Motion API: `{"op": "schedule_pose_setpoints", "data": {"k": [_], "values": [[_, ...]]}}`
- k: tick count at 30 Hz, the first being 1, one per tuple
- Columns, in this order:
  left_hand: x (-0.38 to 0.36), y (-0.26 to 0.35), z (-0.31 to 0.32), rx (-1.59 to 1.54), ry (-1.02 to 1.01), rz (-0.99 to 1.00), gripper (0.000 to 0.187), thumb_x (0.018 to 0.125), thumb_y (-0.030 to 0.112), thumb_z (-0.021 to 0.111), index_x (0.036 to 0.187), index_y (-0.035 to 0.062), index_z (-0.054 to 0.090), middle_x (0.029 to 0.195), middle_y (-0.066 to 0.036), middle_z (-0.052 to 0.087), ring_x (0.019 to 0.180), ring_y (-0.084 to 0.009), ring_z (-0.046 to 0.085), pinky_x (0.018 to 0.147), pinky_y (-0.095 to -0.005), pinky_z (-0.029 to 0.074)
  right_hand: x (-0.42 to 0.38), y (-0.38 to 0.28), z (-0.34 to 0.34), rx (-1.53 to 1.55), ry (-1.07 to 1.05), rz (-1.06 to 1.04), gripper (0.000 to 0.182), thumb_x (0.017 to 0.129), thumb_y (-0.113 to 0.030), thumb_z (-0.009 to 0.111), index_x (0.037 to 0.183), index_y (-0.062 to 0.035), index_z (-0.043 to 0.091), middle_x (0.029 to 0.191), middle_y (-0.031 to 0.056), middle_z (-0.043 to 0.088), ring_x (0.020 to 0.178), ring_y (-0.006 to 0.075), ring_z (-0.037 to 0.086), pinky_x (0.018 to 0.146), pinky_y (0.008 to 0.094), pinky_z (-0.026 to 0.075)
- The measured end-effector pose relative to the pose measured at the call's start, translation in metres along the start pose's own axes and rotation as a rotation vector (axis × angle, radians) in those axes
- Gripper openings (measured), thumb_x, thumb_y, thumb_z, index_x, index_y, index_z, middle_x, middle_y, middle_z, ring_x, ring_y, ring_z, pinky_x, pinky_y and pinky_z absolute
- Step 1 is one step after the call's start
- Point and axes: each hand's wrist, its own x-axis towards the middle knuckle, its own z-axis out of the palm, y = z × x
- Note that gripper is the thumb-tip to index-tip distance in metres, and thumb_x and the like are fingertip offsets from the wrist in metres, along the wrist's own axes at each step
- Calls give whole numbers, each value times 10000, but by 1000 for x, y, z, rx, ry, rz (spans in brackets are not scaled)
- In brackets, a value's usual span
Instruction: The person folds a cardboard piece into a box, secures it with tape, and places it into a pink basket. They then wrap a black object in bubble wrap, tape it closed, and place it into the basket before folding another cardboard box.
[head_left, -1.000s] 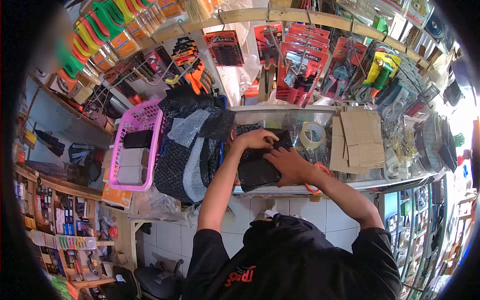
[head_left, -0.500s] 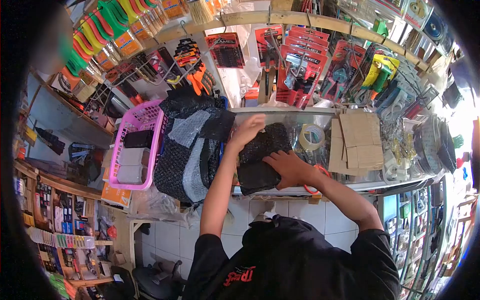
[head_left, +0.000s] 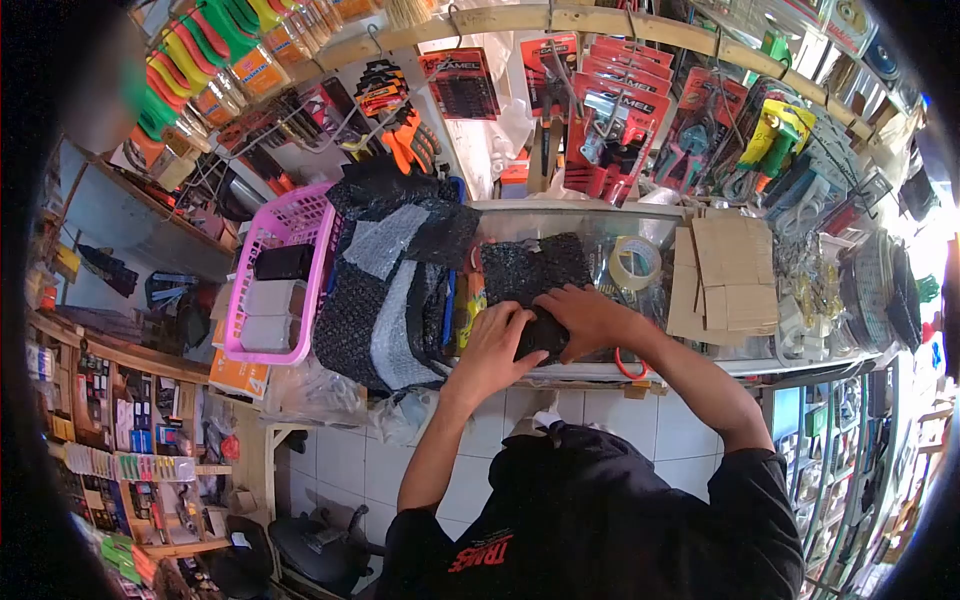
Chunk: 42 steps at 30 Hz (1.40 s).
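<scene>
both your hands grip the dark block (head_left: 541,334) at the near edge of the glass counter (head_left: 585,223).
your left hand (head_left: 492,345), raised beside the wrap half a second ago, is now down on the block's left side, thumb toward you; your right hand (head_left: 592,322) is where it was, grasping the right side, and you hide much of the block between them. the black bubble wrap (head_left: 537,267) lies spread just beyond your fingers, and a yellow item (head_left: 471,308) now shows left of it, where your forearm was. farther left, folded bubble wrap (head_left: 375,300) covers most of a blue container (head_left: 449,315); beside that, the pink basket (head_left: 322,250) holds a black box (head_left: 284,262) with pale grey boxes (head_left: 266,318) nearer you. a tape roll (head_left: 652,263) sits to your right.
</scene>
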Motion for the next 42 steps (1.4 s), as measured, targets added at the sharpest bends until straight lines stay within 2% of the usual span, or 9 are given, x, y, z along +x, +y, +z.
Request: {"op": "schedule_pose_setpoints", "data": {"k": [3, 9, 12, 15, 18, 27, 33, 36, 42], "values": [[-3, -5, 11, 178, 109, 134, 620, 928, 424, 782, 1366, 13, 628, 1376, -173, 562, 1331, -359, 531, 1130, -517, 397, 8, 6, -4, 47, -67, 24, 1073, 603, -433, 935, 1496, -46, 482, 1381, 159, 594, 1325, 358, 544, 1041, 539, 490], [3, -11, 19, 269, 123, 131, 557, 979, 431, 706, 1353, 21, 664, 1379, -155, 574, 1338, -351, 527, 1142, -552, 376, 24, 21, -13, 115, -179, 29, 1172, 632, -584, 907, 1570, -59, 440, 1501, 198, 536, 1412, 385, 487, 1162, 563, 395], [8, -10, 17, 310, 118, 110, 517, 1003, 412, 674, 1356, 34, 669, 1368, -138, 598, 1328, -334, 543, 1145, -560, 371, 22, 23, -9, -100, 19, -11, 1233, 634, -672, 890, 1601, -76, 413, 1562, 222, 476, 1473, 398, 428, 1210, 585, 330], [15, -19, 14, 332, 106, 135, 478, 1014, 381, 663, 1358, 49, 673, 1357, -123, 626, 1309, -310, 561, 1125, -559, 382, 12, 13, -15, -190, 238, -28, 1223, 671, -668, 874, 1609, -53, 387, 1582, 230, 446, 1500, 410, 391, 1232, 616, 285], [22, -22, 16, 296, 150, 142, 437, 1015, 357, 663, 1325, 49, 685, 1296, -126, 677, 1253, -312, 607, 1092, -540, 406, -3, -5, -6, -183, 355, -84, 1149, 698, -601, 887, 1563, -7, 420, 1486, 197, 518, 1433, 388, 459, 1209, 582, 335], [59, -35, 0, 127, 2, -103, 310, 1022, 318, 672, 1138, 31, 661, 1193, -161, 719, 1186, -354, 644, 1029, -511, 436, -2, -3, 9, -312, 438, -80, 1084, 655, -432, 941, 1523, -24, 436, 1368, 152, 569, 1312, 337, 536, 1141, 490, 414], [54, -50, 19, 217, 146, 106, 733, 945, 500, 736, 1442, -12, 570, 1361, -202, 626, 1312, -376, 562, 1113, -499, 402, 21, 26, 2, -63, 291, -35, 1051, 660, -374, 943, 1519, -33, 442, 1434, 186, 545, 1338, 380, 524, 1149, 504, 405], [47, -55, 22, 285, 159, 142, 971, 874, 620, 761, 1543, -28, 485, 1428, -212, 576, 1332, -382, 550, 1129, -504, 390, 29, 36, -4, 47, 259, -115, 1032, 691, -451, 916, 1511, -21, 459, 1409, 208, 548, 1329, 399, 525, 1141, 500, 410], [49, -54, 14, 226, 82, 138, 1119, 792, 721, 772, 1544, -48, 465, 1371, -213, 594, 1277, -407, 578, 1120, -530, 390, 24, 34, 9, -260, 479, -184, 1060, 728, -529, 871, 1550, -12, 445, 1347, 233, 553, 1304, 412, 526, 1148, 532, 390]]}}
